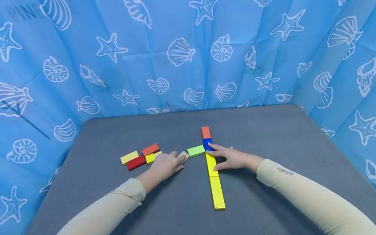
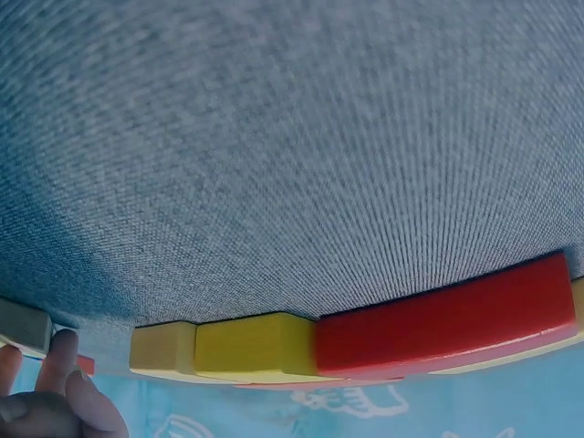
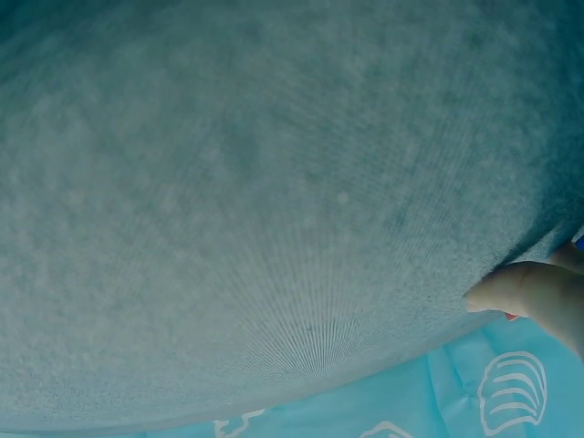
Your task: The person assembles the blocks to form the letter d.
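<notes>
Head view: pale block [image 1: 185, 156] at the left hand's [image 1: 165, 165] fingertips, pinched, near a green block [image 1: 196, 151], right hand [image 1: 235, 158] with fingers spread, touching a blue block [image 1: 206, 144] and long yellow block [image 1: 211, 164], left wrist view: fingers curled at the pale block, red block [image 2: 447, 315] well apart, right wrist view: digits extended, contact unclear.

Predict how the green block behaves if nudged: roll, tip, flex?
The green block probably won't flex; its edges look straight and crisp. Lying flat and boxy, it should slide rather than roll or tip. The table looks cloth-textured, so it may add some drag.
</notes>
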`<state>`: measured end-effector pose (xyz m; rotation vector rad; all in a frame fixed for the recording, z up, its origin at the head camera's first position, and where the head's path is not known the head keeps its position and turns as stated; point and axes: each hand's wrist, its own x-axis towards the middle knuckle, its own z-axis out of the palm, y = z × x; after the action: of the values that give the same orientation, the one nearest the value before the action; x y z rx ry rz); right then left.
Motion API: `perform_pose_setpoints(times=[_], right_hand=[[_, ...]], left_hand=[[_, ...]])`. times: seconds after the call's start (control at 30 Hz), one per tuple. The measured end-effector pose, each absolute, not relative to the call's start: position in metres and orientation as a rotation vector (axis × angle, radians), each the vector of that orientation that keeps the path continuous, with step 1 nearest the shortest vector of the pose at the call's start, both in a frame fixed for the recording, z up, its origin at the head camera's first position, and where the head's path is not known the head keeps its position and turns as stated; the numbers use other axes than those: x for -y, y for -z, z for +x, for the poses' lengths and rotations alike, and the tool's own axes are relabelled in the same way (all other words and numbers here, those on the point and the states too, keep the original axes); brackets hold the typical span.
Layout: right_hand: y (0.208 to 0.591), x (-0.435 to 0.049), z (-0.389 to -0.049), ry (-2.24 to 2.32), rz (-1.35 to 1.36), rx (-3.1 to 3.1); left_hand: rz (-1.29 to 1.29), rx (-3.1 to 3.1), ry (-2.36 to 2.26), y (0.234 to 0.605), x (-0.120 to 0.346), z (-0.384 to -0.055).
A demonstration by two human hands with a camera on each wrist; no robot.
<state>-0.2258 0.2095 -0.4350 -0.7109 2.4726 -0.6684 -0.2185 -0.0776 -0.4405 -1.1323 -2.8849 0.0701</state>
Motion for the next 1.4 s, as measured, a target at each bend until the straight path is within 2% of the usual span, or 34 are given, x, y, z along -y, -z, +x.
perform_pose_setpoints(times=[0.5,0.93,1.4], right_hand=[[0.434,-0.210,-0.225,0.674,-0.713,-2.467],[0.432,-0.210,-0.221,0.683,-0.732,-2.482],[0.433,-0.209,-0.220,0.708,-0.738,-2.488]], left_hand=[[-1.115,2.899,-0.031,0.439,0.078,-0.216],[-0.724,3.147,0.232,0.439,0.045,-0.236],[-0.687,3.066,0.182,0.443,0.029,-0.236]])
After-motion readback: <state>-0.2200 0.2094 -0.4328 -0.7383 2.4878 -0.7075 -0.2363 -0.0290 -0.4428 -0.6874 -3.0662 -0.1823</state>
